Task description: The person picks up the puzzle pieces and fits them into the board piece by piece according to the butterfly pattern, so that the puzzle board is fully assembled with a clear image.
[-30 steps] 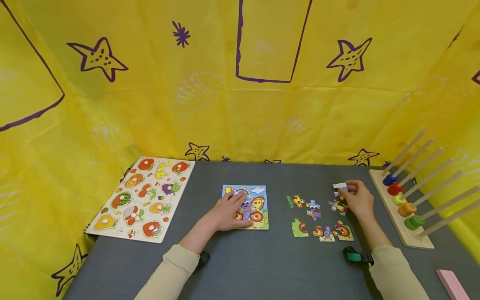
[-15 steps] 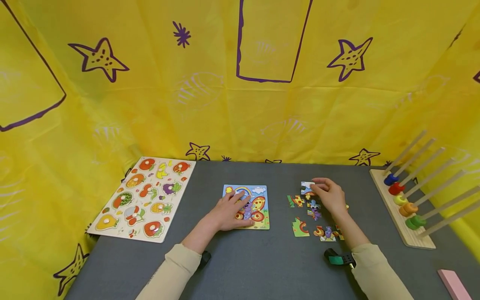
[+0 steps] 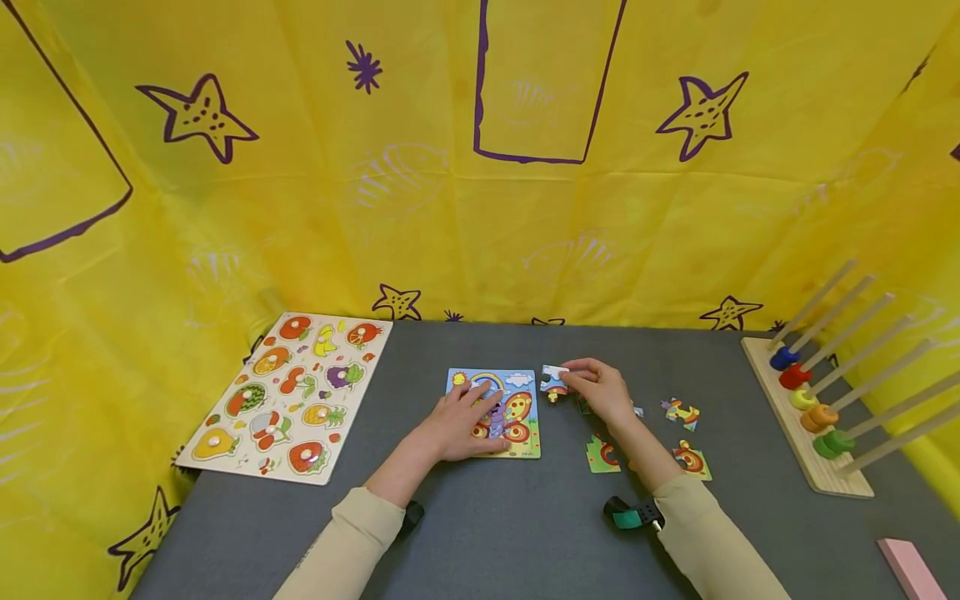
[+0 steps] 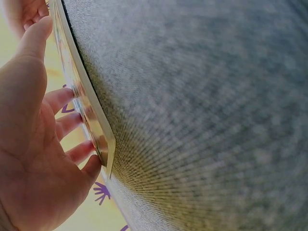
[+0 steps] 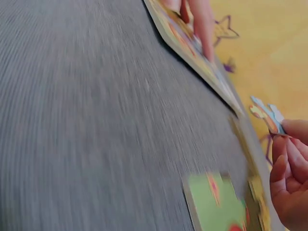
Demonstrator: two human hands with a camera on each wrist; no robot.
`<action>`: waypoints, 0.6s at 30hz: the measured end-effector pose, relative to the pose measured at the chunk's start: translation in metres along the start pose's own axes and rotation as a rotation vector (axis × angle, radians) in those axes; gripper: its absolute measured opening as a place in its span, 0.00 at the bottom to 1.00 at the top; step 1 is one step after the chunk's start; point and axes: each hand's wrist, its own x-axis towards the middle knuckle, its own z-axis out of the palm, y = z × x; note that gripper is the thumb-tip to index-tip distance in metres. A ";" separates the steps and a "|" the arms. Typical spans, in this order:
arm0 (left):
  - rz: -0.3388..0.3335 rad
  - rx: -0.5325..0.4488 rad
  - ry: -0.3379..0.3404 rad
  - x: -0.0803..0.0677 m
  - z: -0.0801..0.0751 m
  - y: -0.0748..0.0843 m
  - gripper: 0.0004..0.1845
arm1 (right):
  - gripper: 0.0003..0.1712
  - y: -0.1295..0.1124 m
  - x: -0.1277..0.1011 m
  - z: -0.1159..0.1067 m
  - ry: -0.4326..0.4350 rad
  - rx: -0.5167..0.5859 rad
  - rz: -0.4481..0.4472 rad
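My left hand rests with spread fingers on a square butterfly puzzle board, covering part of its left half. In the left wrist view the fingertips touch the board's face. Just right of the board, my right hand pinches a jigsaw piece between thumb and fingers. The piece has white and blue at its top and red and yellow below; the right wrist view shows it raised on edge. Loose pieces lie under and around the right forearm, including a green one; some are partly hidden.
A fruit peg puzzle lies at the left. Two more loose pieces, a yellow-red one and a corner one, lie right of the forearm. Farther right stands a wooden peg rack with coloured rings, and a pink block sits near the front.
My right hand has carried the jigsaw piece leftward from the far right of the loose pieces to beside the board. The left hand has stayed on the board.
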 end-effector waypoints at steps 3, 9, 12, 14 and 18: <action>-0.008 0.003 -0.010 0.000 0.000 0.000 0.45 | 0.21 -0.004 0.003 0.016 -0.025 0.004 0.006; -0.012 0.005 -0.017 0.000 -0.003 0.002 0.46 | 0.17 -0.009 0.006 0.038 -0.022 -0.076 -0.044; -0.008 0.007 -0.012 0.000 -0.002 0.002 0.46 | 0.15 -0.008 0.008 0.044 -0.002 -0.126 -0.075; -0.011 0.015 -0.015 0.000 -0.002 0.002 0.46 | 0.14 -0.008 0.009 0.048 0.015 -0.177 -0.114; -0.019 0.035 -0.023 0.001 -0.001 0.002 0.46 | 0.11 -0.009 0.010 0.052 0.038 -0.270 -0.179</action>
